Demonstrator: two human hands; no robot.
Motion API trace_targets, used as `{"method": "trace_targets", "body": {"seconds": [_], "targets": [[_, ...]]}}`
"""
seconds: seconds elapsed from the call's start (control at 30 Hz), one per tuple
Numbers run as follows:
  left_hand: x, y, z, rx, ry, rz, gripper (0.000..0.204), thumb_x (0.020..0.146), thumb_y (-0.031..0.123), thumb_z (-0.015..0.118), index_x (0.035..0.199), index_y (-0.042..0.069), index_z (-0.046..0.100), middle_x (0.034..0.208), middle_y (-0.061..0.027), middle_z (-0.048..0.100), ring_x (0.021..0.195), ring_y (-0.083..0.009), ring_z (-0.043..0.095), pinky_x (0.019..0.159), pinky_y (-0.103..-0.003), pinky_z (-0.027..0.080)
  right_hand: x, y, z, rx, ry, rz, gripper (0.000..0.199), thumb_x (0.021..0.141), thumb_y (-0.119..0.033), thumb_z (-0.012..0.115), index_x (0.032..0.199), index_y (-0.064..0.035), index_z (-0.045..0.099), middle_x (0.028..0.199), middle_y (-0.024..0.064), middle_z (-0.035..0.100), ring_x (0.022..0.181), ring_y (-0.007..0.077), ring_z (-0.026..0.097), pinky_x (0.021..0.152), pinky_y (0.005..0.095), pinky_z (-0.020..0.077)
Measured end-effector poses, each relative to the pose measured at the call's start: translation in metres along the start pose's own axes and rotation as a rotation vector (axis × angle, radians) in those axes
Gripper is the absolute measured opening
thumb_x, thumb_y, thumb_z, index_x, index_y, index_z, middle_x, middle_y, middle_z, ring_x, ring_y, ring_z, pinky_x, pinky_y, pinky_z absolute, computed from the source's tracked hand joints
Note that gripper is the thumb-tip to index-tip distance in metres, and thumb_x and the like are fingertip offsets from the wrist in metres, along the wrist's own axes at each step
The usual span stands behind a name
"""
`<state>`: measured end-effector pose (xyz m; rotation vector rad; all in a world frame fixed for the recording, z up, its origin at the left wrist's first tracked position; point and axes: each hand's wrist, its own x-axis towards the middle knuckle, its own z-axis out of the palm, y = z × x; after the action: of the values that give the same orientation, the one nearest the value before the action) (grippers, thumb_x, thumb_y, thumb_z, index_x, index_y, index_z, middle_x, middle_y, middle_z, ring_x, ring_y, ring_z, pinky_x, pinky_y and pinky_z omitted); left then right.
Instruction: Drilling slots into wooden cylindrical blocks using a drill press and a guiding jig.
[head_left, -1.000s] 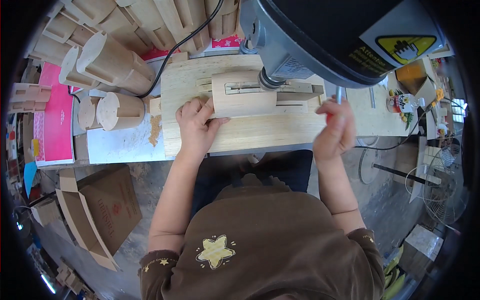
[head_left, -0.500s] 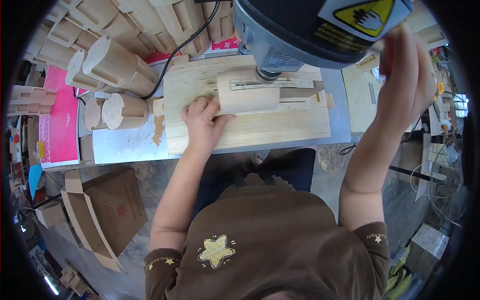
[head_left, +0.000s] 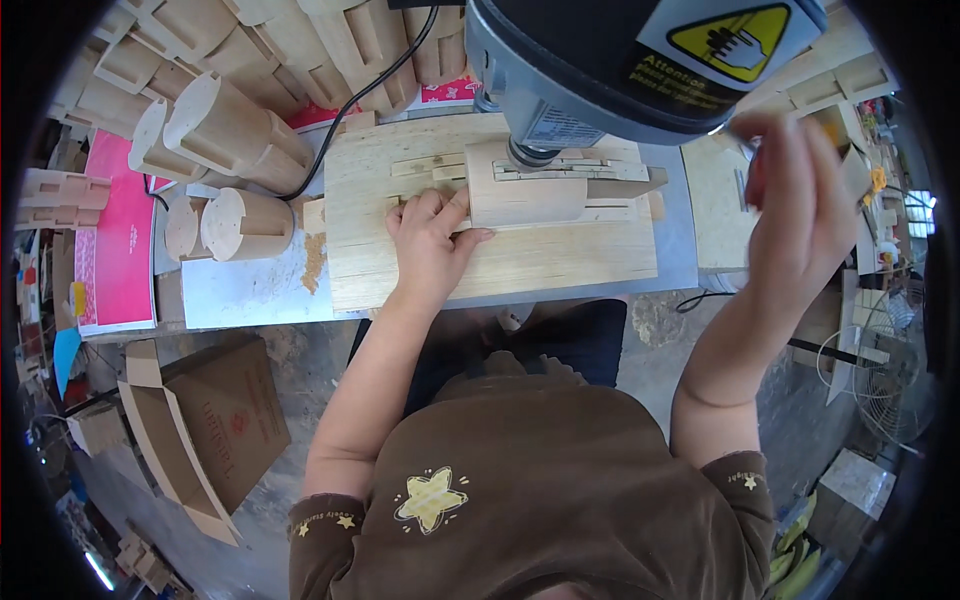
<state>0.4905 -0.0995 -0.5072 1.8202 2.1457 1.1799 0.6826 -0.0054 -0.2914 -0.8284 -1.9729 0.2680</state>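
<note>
A pale wooden half-round block (head_left: pixel 527 198) with a slotted strip along its top lies on a wooden board (head_left: pixel 480 262), below the chuck (head_left: pixel 530 155) of a drill press (head_left: pixel 590 70). My left hand (head_left: pixel 432 225) presses on the block's left end, fingers curled round its edge and thumb along the near side. At the right of the machine head my right hand (head_left: pixel 805 195) is raised with bent fingers. Something red shows at its fingers, perhaps a handle knob, but blur and the fingers hide most of it. The drill's tip is hidden from view.
Several pale wooden cylinders (head_left: pixel 250 224) stand left of the board, with more stacked behind. A black cable (head_left: pixel 370 95) runs past them. Sawdust (head_left: pixel 314 262) lies beside the board. An open cardboard box (head_left: pixel 215 420) is on the floor at left, and a fan (head_left: pixel 890 375) at right.
My left hand and the wooden block have slid to the right along the board. My right hand has come down a little and shifted slightly left.
</note>
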Motion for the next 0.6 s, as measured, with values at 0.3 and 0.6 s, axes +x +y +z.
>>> {"method": "trace_targets", "body": {"seconds": [0.3, 0.6], "targets": [[0.002, 0.002, -0.002, 0.011, 0.001, 0.014, 0.042, 0.062, 0.021, 0.077, 0.102, 0.012, 0.067, 0.077, 0.0001, 0.051, 0.080, -0.0180, 0.049, 0.081, -0.037, 0.028, -0.079, 0.057, 0.048, 0.186, 0.050, -0.223, 0.015, 0.078, 0.000, 0.052, 0.089, 0.0018, 0.062, 0.066, 0.0091, 0.056, 0.057, 0.0245, 0.051, 0.060, 0.0345, 0.0422], [0.002, 0.002, -0.001, 0.003, 0.015, 0.031, 0.044, 0.062, 0.021, 0.077, 0.103, 0.012, 0.066, 0.078, -0.0002, 0.052, 0.080, -0.0178, 0.049, 0.082, -0.037, 0.028, -0.083, 0.069, 0.058, 0.084, 0.054, -0.310, 0.012, 0.076, 0.000, 0.053, 0.085, 0.0012, 0.060, 0.073, 0.0109, 0.058, 0.062, 0.0275, 0.050, 0.061, 0.0369, 0.0422]]}}
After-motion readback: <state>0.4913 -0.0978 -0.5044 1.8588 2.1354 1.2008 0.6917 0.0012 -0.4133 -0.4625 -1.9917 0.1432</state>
